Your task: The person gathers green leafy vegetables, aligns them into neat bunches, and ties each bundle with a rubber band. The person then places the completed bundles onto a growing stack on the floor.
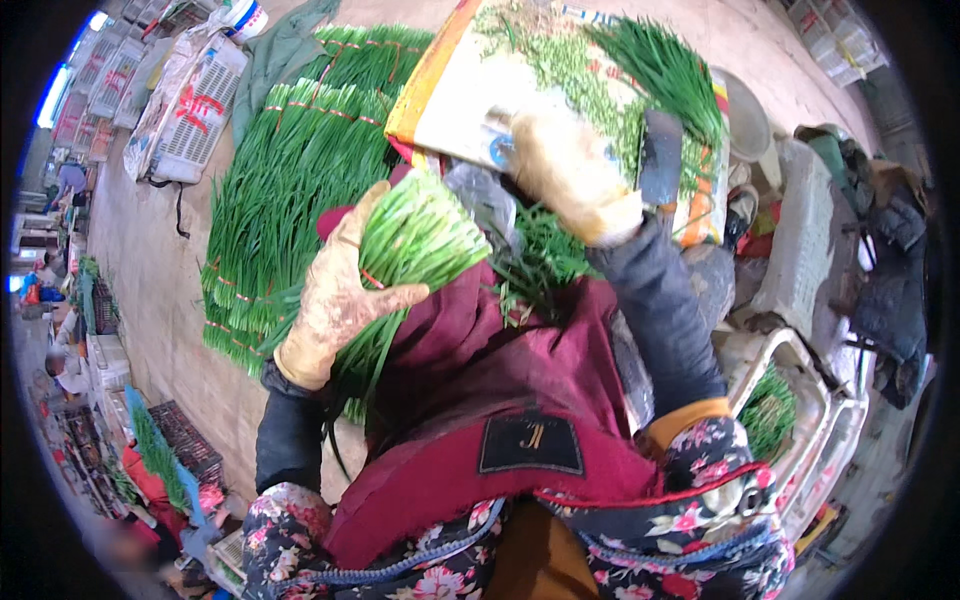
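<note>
my left hand (335, 290) pinches a banded green bundle (418, 232); right hand (565, 170) blurred over printed sheet (450, 100), grip: cannot tell. black label (530, 444), pale lettering.

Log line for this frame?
left hand: holds banded green bunch | right hand: blurred, grip unclear, at white-and-orange sheet | left side: more banded bunches

A low desk (460, 110) is covered in white sheeting with orange edges. Pale green clippings (570, 62) are strewn across it; long green stalks (660, 70) and a dark flat blade (660, 160) are laid toward its right side. Left of the desk, tied green bundles (300, 165) and a pale slotted crate (205, 115) are set on the brownish floor (150, 270).
</note>
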{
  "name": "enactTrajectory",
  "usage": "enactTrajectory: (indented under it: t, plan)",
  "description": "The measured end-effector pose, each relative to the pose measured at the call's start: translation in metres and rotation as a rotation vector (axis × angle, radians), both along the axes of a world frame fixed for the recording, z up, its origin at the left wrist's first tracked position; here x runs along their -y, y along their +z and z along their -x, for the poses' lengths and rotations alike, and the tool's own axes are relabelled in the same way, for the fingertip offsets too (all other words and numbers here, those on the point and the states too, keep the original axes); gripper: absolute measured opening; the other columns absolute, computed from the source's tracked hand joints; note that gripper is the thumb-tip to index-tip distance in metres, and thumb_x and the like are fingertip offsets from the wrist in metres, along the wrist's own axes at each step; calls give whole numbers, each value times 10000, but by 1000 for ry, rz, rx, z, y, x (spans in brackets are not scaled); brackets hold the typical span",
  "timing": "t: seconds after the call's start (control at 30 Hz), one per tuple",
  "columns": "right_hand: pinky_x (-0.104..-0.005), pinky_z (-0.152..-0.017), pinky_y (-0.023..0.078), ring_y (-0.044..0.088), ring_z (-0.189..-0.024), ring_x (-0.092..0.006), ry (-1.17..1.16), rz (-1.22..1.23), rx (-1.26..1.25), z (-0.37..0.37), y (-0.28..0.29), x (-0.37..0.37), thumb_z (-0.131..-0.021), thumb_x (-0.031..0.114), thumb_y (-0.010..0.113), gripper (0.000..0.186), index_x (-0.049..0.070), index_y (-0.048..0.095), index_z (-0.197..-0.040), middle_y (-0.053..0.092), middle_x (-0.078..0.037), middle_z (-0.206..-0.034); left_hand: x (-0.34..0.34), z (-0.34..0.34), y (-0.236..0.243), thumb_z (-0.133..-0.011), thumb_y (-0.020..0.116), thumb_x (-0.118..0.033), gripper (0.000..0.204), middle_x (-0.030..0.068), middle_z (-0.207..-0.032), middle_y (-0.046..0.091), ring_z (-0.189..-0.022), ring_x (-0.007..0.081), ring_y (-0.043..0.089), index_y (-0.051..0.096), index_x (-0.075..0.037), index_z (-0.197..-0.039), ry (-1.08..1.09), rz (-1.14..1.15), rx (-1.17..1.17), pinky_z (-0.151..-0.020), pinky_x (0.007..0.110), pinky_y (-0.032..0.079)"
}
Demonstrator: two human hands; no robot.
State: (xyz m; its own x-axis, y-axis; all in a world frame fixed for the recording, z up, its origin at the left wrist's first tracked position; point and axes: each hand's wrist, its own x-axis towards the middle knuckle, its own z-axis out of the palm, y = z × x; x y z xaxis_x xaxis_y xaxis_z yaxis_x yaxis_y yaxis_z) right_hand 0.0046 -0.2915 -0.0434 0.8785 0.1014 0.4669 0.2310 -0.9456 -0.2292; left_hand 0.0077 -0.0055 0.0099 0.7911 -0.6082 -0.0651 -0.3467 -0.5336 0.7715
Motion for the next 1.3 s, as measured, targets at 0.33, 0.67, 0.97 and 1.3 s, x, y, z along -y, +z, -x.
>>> enactTrajectory:
  t: [0.33, 0.67, 0.97, 1.3]
  plan:
    - [-322, -805, 544, 692, -918, -220, 574, -1189, -534, 13, -8, -8, -930, 139, 574, 275, -19, 686, -1125, 722, -149, -1032, 5, 0, -5, -610, 907, -438, 1156, 173, -1435, 480, -1311, 283, 482, 302, -35, -1509, -15, 94, -15, -1100, 370, 373]
    - [-323, -930, 489, 608, -1058, -177, 367, -1081, -350, 65, 26, -43, -898, 172, 707, 232, 21, 670, -1070, 660, -69, -1108, 0, 7, -9, -626, 924, -276, 1131, 140, -1422, 487, -1287, 234, 491, 272, -46, -1521, -10, 129, 5, -1091, 361, 388]
    - [-404, -945, 448, 565, -1061, -345, 98, -1033, -57, 73, 9, -94, -727, 209, 815, 271, 23, 692, -883, 601, -161, -1118, 5, 20, -8, -627, 897, -312, 1103, 189, -1381, 516, -1238, 316, 536, 295, -15, -1503, 52, 14, 188, -1061, 389, 411]
    - [-378, -916, 458, 579, -1038, -291, 236, -1027, -48, 68, 13, -85, -685, 92, 810, 148, 52, 693, -767, 611, -125, -1062, -1, 19, -12, -607, 909, -281, 1117, 193, -1378, 518, -1219, 328, 551, 294, -48, -1510, 65, 37, 167, -1045, 398, 429]
